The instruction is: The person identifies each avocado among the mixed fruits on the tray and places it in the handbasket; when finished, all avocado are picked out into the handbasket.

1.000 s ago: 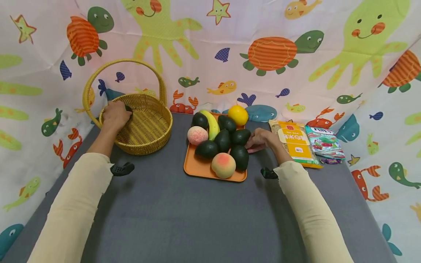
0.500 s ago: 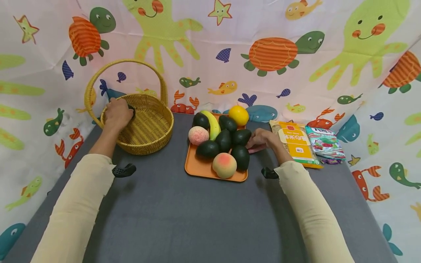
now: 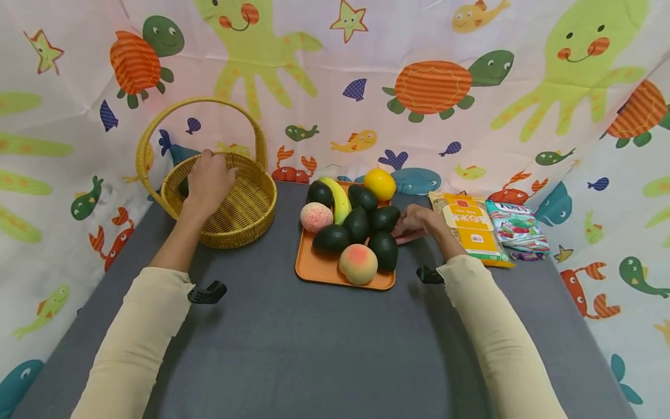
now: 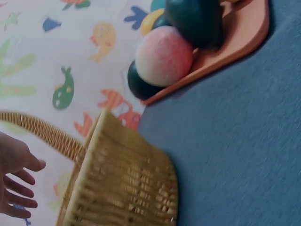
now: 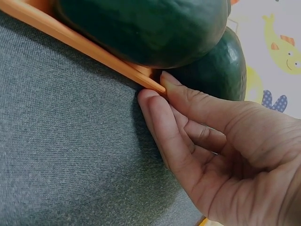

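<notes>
Over the wicker basket (image 3: 238,233) at the left, my left hand (image 3: 211,177) hangs with nothing in it; its fingers are spread in the left wrist view (image 4: 16,181). A dark green avocado (image 3: 184,187) lies inside the basket at its left side, partly hidden by the hand. My right hand (image 3: 419,223) pinches the right rim of the orange tray (image 3: 319,269), thumb on top and fingers beneath, beside the avocados (image 5: 150,28). The tray also bears a banana (image 3: 340,201), a pink-speckled fruit (image 3: 316,217), a peach (image 3: 358,264) and a yellow fruit (image 3: 379,184).
A yellow bag (image 3: 471,230), a teal packet (image 3: 517,227) and a small purple wrapper (image 3: 526,256) lie right of my right hand. The basket's tall handle (image 3: 204,100) arches above it. A patterned cloth (image 3: 324,75) hangs behind the grey table (image 3: 309,349).
My left hand has let go of the avocado, which stays in the basket, and has risen and moved right. My right hand keeps its hold on the tray.
</notes>
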`<state>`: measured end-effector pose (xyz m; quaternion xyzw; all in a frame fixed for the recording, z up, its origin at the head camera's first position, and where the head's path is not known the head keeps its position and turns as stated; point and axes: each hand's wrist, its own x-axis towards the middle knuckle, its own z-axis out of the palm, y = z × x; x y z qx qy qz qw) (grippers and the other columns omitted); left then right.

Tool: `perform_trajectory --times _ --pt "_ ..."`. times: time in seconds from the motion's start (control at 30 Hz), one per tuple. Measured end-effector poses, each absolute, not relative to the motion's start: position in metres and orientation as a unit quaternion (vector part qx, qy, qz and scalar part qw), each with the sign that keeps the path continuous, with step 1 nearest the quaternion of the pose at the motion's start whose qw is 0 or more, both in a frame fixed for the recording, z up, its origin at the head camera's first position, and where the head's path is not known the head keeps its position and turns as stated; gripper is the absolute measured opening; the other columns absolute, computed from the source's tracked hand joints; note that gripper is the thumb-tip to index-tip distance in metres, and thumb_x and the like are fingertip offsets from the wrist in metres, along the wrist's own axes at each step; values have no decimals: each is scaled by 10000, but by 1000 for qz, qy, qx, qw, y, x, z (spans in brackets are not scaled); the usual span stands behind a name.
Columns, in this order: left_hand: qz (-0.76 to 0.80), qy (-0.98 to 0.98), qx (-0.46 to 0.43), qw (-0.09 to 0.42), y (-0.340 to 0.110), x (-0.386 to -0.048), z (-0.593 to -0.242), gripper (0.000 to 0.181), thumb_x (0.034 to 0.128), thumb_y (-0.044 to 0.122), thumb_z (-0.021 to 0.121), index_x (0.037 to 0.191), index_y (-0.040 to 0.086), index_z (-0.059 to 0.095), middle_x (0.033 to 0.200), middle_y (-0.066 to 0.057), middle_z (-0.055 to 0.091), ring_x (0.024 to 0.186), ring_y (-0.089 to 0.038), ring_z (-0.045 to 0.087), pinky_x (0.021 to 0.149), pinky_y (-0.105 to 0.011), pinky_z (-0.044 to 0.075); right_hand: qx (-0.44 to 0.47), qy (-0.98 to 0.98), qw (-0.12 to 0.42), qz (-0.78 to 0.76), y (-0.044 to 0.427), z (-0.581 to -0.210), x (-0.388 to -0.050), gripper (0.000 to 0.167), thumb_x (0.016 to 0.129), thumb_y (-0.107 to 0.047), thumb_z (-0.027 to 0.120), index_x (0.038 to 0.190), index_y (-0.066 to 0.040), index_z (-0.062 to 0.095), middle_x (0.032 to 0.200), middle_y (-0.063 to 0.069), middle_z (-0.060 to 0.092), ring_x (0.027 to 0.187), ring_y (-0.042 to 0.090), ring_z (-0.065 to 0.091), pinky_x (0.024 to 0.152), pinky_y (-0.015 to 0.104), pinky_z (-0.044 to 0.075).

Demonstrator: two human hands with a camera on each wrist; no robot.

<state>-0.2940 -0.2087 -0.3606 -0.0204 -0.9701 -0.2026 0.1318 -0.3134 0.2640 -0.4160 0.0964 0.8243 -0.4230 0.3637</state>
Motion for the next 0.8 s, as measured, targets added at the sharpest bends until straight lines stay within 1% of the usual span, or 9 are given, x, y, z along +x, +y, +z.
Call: perform_trajectory --times 0.13,0.2,0.37,0.5,0.63,0.73,0.8 --pt "-217 -962 -51 159 -194 -287 -361 360 1040 195 633 1161 -142 667 1184 -367 611 983 -537 640 811 -658 552 98 822 367 -424 264 -418 -314 152 930 30 734 1059 54 658 875 72 709 770 163 747 853 325 643" --pt "-218 -960 -64 164 -188 -284 -361 363 1034 187 642 1202 -134 660 1209 -363 619 1015 -534 645 845 -651 553 98 824 366 -422 264 -418 -314 143 929 30 735 1052 52 664 873 71 706 769 163 746 846 323 644" --pt "-227 -959 -87 148 -173 -276 -361 410 1032 205 656 1320 -85 629 1322 -329 601 1151 -495 628 946 -629 548 100 824 365 -422 263 -418 -314 137 928 31 737 1047 51 672 881 74 709 778 164 748 844 321 643" --pt "-255 -948 -119 150 -157 -269 -361 400 1028 206 667 1330 -55 639 1323 -286 617 1137 -439 640 950 -574 554 100 822 368 -422 263 -418 -313 167 927 33 737 1075 59 665 880 70 708 779 162 745 857 320 640" --pt "-276 -936 -150 159 -144 -265 -365 396 1022 215 682 1331 -31 650 1285 -253 642 1071 -398 661 933 -538 558 101 823 367 -421 263 -419 -314 158 925 33 738 1060 51 658 872 63 707 774 154 742 845 314 641" --pt "-273 -934 -180 146 -137 -263 -369 467 1017 268 696 1384 -12 624 1317 -240 631 1099 -386 662 976 -536 552 104 824 364 -422 263 -420 -314 134 923 33 741 1039 51 678 869 68 714 767 157 745 824 314 644" --pt "-265 -934 -208 117 -133 -261 -371 550 1009 319 706 1456 27 574 1394 -229 595 1194 -388 638 1047 -549 524 104 826 360 -421 263 -420 -315 120 922 28 744 1027 44 686 870 71 714 762 158 746 811 309 644"
